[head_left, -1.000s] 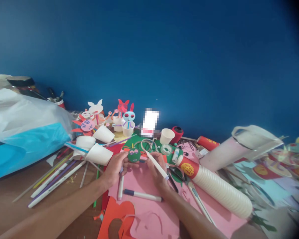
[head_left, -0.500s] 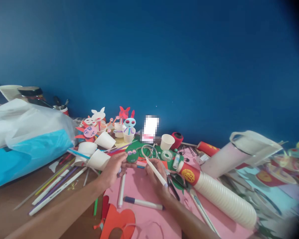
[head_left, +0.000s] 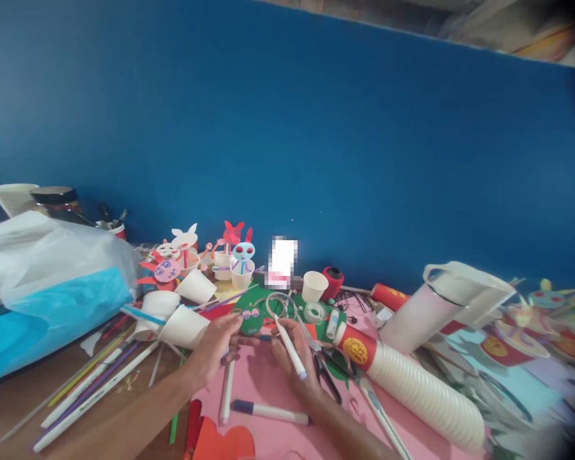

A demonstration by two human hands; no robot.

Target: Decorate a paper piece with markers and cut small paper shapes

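Note:
My left hand (head_left: pixel 214 345) pinches a small green paper disc (head_left: pixel 252 321) with a drawn face at its fingertips. My right hand (head_left: pixel 292 358) grips a white marker (head_left: pixel 290 348), its tip pointing up and just right of the disc, apart from it. Both hands hover over a pink paper sheet (head_left: pixel 259 383). A loose white marker (head_left: pixel 227 391) and a dark-capped marker (head_left: pixel 271 412) lie on that sheet below my hands. Black-handled scissors (head_left: pixel 326 377) lie close to my right hand.
A long stack of white paper cups (head_left: pixel 421 390) lies to the right, by a white jug (head_left: pixel 445 300). Paper cups and paper-cup figures (head_left: pixel 242 265) stand behind my hands. Straws (head_left: pixel 91 396) and a plastic bag (head_left: pixel 52 281) fill the left. A blue wall rises behind.
The whole scene sits lower in the view and more of the wall shows. The marker now tilts with its tip nearer the bottom of the ring area, and both hands still hold their things.

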